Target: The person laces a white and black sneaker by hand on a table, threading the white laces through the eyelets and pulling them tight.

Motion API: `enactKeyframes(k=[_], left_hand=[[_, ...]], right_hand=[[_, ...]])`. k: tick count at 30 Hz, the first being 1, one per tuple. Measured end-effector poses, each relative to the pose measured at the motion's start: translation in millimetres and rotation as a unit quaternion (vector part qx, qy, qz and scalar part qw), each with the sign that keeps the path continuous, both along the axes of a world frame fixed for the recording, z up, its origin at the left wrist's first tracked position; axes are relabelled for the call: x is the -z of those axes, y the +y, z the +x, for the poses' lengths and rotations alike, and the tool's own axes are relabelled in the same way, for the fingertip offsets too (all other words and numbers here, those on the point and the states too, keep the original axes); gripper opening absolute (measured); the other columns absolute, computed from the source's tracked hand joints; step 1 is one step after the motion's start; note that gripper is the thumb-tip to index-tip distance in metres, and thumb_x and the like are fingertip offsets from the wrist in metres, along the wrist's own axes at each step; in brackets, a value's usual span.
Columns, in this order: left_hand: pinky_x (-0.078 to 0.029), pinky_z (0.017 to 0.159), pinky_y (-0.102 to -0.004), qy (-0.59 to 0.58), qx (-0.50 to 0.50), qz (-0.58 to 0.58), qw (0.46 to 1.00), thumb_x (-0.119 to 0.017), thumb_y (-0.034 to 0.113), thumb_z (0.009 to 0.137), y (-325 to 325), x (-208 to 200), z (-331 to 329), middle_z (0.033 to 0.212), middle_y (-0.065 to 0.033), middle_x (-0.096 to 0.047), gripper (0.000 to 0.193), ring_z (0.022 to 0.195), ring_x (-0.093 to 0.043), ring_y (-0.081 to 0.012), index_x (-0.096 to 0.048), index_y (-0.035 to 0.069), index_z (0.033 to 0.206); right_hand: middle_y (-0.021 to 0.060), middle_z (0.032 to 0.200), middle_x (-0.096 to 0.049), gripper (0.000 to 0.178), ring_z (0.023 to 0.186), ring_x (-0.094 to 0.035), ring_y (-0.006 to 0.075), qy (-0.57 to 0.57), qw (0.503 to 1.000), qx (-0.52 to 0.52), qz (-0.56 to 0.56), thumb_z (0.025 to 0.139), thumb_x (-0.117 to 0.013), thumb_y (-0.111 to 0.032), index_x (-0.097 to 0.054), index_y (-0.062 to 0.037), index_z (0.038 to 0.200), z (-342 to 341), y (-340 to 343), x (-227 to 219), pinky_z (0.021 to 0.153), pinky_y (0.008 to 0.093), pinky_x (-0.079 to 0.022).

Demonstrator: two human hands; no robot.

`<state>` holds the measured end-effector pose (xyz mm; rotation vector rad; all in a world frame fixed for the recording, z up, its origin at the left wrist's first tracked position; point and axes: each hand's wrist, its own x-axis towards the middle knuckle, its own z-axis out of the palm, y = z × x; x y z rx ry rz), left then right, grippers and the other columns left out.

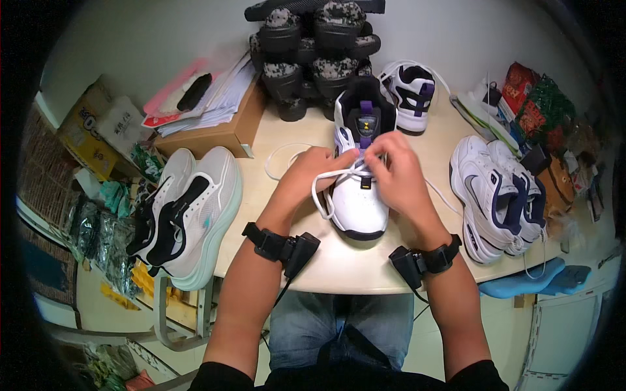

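A white basketball shoe [357,210] with a black collar and purple details stands on the table, its toe pointing at me. My left hand [309,172] is closed at the shoe's left side, pinching the white shoelace [317,188] near the lowest eyelets. On the other side my right hand [399,171] has its thumb and fingers pinched together on the same lace, over the tongue [366,124]. One lace loop hangs to the left of the toe, and loose lace trails onto the table on both sides. The exact grip under my fingertips is partly hidden.
A similar white-and-black shoe [411,98] sits behind, its laces loose. Grey-white sneakers [212,225] stand at the left edge, white-and-navy sneakers [479,195] at the right. Stacked black camouflage shoes [313,58] and a cardboard box [225,133] under papers occupy the back.
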<state>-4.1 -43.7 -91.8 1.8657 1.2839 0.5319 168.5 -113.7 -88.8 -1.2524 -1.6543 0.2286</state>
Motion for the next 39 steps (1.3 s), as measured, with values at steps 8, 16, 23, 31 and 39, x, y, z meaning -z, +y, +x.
enactKeyframes(k=[8, 16, 23, 31, 39], left_hand=[[-0.038, 0.046, -0.0325, -0.024, -0.021, 0.011, 0.999, -0.064, 0.053, 0.081, -2, -3, -2, 0.048, -0.0081, -0.049, 0.062, 0.043, -0.044, -0.0147, -0.053, -0.002, 0.054], [-0.038, 0.046, -0.0286, -0.088, -0.001, 0.032, 0.996, -0.073, 0.042, 0.079, -4, -2, -3, 0.05, -0.0034, -0.049, 0.051, 0.047, -0.045, -0.0097, -0.05, 0.002, 0.059], [-0.038, 0.047, -0.0295, -0.069, -0.007, 0.044, 0.997, -0.073, 0.043, 0.079, -3, 0, 0, 0.054, -0.0022, -0.05, 0.05, 0.051, -0.044, -0.0096, -0.048, 0.003, 0.059], [-0.039, 0.049, -0.0287, -0.077, 0.001, 0.033, 0.996, -0.073, 0.046, 0.078, -5, -4, 0, 0.055, -0.0029, -0.051, 0.052, 0.052, -0.045, -0.0105, -0.047, 0.006, 0.061], [-0.04, 0.05, -0.0307, -0.054, -0.005, 0.069, 0.996, -0.073, 0.047, 0.078, -1, 2, 1, 0.056, -0.0041, -0.049, 0.053, 0.054, -0.043, -0.0123, -0.045, 0.005, 0.061]], right_hand=[[0.0087, 0.084, -0.061, 0.016, 0.064, -0.056, 0.0151, 0.621, 0.78, -0.073, 0.031, 0.1, -0.044, -0.015, -0.048, -0.0051, 0.112, 39, -17, -48, 0.062, 0.0267, -0.048], [0.0014, 0.061, -0.054, 0.034, 0.055, -0.046, 0.0084, -0.057, 0.951, -0.152, -0.264, 0.091, -0.061, -0.028, -0.061, -0.0014, 0.071, 42, -21, -24, 0.052, 0.0271, -0.038], [-0.0028, 0.062, -0.052, 0.025, 0.058, -0.041, 0.0057, -0.028, 0.831, -0.406, -0.379, 0.09, -0.064, -0.022, -0.065, 0.0008, 0.079, 32, -29, -36, 0.052, 0.0258, -0.035], [0.0066, 0.077, -0.057, 0.033, 0.068, -0.054, 0.0155, 0.008, 0.995, -0.01, -0.1, 0.086, -0.061, -0.006, -0.061, -0.0034, 0.12, 29, -10, -15, 0.063, 0.0315, -0.044], [0.014, 0.082, -0.058, 0.011, 0.066, -0.056, 0.0278, -0.069, 0.98, 0.161, 0.091, 0.086, -0.064, -0.01, -0.063, 0.0011, 0.088, 35, -10, -21, 0.061, 0.037, -0.044]])
